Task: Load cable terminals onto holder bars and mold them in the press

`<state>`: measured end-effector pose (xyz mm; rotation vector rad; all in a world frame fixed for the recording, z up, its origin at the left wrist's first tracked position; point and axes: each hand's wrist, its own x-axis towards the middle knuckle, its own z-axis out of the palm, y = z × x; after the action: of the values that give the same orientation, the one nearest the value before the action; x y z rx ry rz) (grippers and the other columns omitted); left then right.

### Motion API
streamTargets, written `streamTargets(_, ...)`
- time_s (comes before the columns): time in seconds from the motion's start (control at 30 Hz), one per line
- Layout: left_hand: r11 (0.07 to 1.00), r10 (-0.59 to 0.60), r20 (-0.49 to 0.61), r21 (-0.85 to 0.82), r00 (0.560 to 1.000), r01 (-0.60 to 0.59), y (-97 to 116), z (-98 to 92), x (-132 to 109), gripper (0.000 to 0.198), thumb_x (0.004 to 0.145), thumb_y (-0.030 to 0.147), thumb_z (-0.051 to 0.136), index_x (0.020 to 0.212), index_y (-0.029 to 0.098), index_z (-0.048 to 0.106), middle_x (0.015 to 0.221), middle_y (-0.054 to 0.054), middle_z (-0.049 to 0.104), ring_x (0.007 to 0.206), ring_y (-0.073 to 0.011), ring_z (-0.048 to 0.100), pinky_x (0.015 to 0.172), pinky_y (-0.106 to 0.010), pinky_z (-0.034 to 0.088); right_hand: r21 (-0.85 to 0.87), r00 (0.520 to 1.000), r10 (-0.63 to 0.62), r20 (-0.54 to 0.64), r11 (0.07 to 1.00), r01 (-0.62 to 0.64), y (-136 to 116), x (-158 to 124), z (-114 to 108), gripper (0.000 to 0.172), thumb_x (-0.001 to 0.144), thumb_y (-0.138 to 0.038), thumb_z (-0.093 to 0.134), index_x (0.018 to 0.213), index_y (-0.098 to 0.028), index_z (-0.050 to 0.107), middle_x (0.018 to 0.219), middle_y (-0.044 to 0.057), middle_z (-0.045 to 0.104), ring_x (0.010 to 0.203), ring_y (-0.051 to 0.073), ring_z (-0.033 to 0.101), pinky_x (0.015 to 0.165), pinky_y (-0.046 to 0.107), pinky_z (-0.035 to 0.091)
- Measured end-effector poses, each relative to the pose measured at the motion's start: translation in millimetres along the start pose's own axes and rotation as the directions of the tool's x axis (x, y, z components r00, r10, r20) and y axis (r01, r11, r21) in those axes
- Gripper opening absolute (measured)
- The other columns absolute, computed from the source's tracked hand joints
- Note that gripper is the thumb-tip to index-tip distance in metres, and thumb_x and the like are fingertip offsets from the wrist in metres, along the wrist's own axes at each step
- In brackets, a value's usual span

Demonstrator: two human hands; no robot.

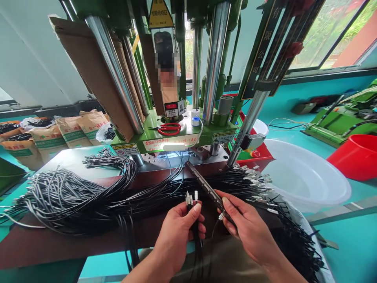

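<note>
My left hand [184, 226] is closed around a few black cables [198, 245] whose metal connector ends [189, 198] and one white end point upward. In my right hand [246, 222] is a long dark slotted bar [206, 186], tilted with its far tip toward the press. A small metal connector [221, 216] with a thin cable shows beside the bar at my right fingers; how it is held is hidden. Behind both hands, a thick bundle of black cables [159, 192] lies across the brown table [97, 241].
A green press [203, 135] with steel columns stands ahead, red-handled scissors [169, 128] and a tape roll [195, 121] on its ledge. Metal connector ends [256, 179] lie at right. Nearby are a white tub [338, 192], a red bucket [357, 157] and a cable-filled container [319, 239].
</note>
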<state>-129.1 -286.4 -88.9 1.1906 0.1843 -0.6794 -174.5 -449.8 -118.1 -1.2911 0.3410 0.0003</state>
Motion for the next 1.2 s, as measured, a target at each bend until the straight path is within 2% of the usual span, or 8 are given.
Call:
streamTargets(0.1,0.995,0.024,-0.011,0.093,1.000,-0.023,-3.5,4.7,1.1,0.042,0.074,0.042,0.070,0.103,0.012,0.061,0.063,0.001,0.053,0.041,-0.0065,0.046,0.038,-0.018,0.036,-0.047,1.000,-0.004,0.027,0.999,0.005,-1.1,-0.2,2.0,0.048,0.086,-0.052,0.056,0.127,-0.028,0.057,0.073,0.001,0.052,0.061,0.010,0.045,0.045,0.018,0.035)
streamTargets(0.23,0.977,0.047,-0.023,0.208,0.999,-0.041,-7.7,8.5,2.8,0.039,0.072,0.045,0.070,0.089,0.012,0.063,0.058,0.003,0.050,0.033,-0.0037,0.038,0.031,-0.017,0.028,-0.078,0.999,-0.002,0.043,0.997,0.005,-1.5,-0.2,2.2,0.049,0.085,-0.052,0.056,0.127,-0.027,0.056,0.072,0.001,0.052,0.060,0.010,0.044,0.046,0.018,0.036)
streamTargets(0.4,0.962,0.041,-0.036,0.272,0.999,-0.029,-8.6,12.6,3.2,0.033,0.069,0.039,0.072,0.081,0.010,0.061,0.059,0.003,0.049,0.033,-0.0041,0.039,0.032,-0.017,0.028,-0.129,0.999,-0.005,0.051,0.992,0.012,-0.5,1.6,0.5,0.050,0.086,-0.053,0.054,0.128,-0.026,0.055,0.082,0.003,0.057,0.059,0.009,0.043,0.046,0.019,0.036)
streamTargets(0.63,0.951,0.028,-0.023,0.309,0.999,-0.020,-10.9,12.3,4.4,0.030,0.072,0.038,0.068,0.083,0.010,0.061,0.056,0.002,0.050,0.035,-0.0062,0.040,0.033,-0.020,0.032,-0.183,0.996,-0.021,0.085,0.982,0.036,-0.6,-0.8,-0.1,0.050,0.089,-0.052,0.051,0.130,-0.025,0.053,0.079,0.002,0.053,0.056,0.008,0.039,0.047,0.021,0.032)
streamTargets(0.93,0.965,0.031,0.006,0.259,0.999,-0.032,-8.9,12.6,7.1,0.027,0.070,0.034,0.071,0.076,0.009,0.062,0.054,0.002,0.050,0.038,-0.0073,0.043,0.036,-0.020,0.035,-0.248,0.994,-0.084,0.065,0.964,0.097,2.6,-3.8,3.3,0.048,0.088,-0.052,0.052,0.128,-0.026,0.055,0.083,0.002,0.054,0.060,0.010,0.041,0.047,0.021,0.034)
streamTargets(1.0,0.974,0.030,0.000,0.225,1.000,-0.029,-2.8,8.1,5.5,0.029,0.070,0.033,0.073,0.081,0.008,0.064,0.062,-0.002,0.055,0.048,-0.0087,0.050,0.045,-0.021,0.042,-0.174,0.999,-0.037,0.038,0.984,0.043,1.6,-5.7,1.2,0.050,0.087,-0.053,0.053,0.129,-0.027,0.054,0.081,0.002,0.054,0.062,0.010,0.042,0.047,0.020,0.034)
streamTargets(1.1,0.998,-0.001,-0.010,0.064,1.000,0.001,8.4,-1.0,0.8,0.034,0.072,0.030,0.073,0.098,0.008,0.064,0.071,-0.003,0.058,0.063,-0.0107,0.056,0.062,-0.024,0.049,-0.070,1.000,0.000,0.012,0.998,0.001,-0.7,-8.7,-3.7,0.049,0.087,-0.052,0.055,0.129,-0.027,0.054,0.079,0.002,0.054,0.063,0.010,0.042,0.046,0.018,0.032)
streamTargets(1.2,0.999,-0.044,0.004,-0.030,0.999,0.044,12.7,-5.9,-3.1,0.037,0.076,0.027,0.069,0.107,0.012,0.058,0.068,0.000,0.055,0.060,-0.0103,0.054,0.058,-0.024,0.048,-0.050,1.000,0.003,-0.001,0.999,-0.004,-2.4,-10.0,-6.8,0.050,0.086,-0.051,0.056,0.129,-0.024,0.054,0.082,0.004,0.057,0.062,0.009,0.041,0.044,0.017,0.029)
